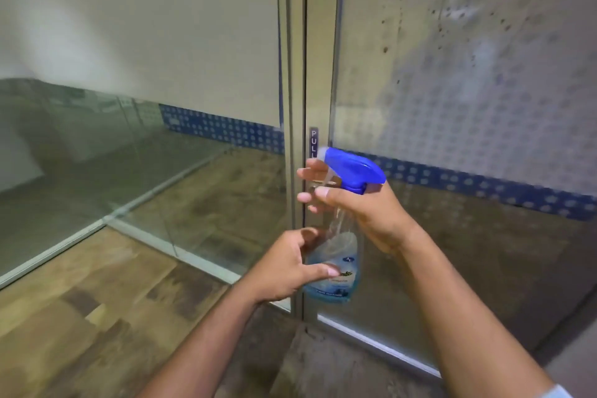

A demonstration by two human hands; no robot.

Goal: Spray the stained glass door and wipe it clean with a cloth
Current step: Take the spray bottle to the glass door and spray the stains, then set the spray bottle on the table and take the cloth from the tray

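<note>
A clear spray bottle (336, 262) with a blue trigger head and a blue label hangs in front of the door frame. My right hand (361, 213) grips its neck just under the blue head, fingers curled toward the trigger. My left hand (290, 265) cups the bottle's lower body from the left, thumb across the label. The glass door (458, 81) fills the right side; its upper pane carries dark brown spots and cloudy smears. No cloth is in view.
An aluminium door frame (318, 74) with a small "PULL" sign (314, 142) runs down the middle. A fixed glass panel (145, 107) stands to the left. A blue patterned band crosses both panes. Wooden flooring (80, 317) lies below left.
</note>
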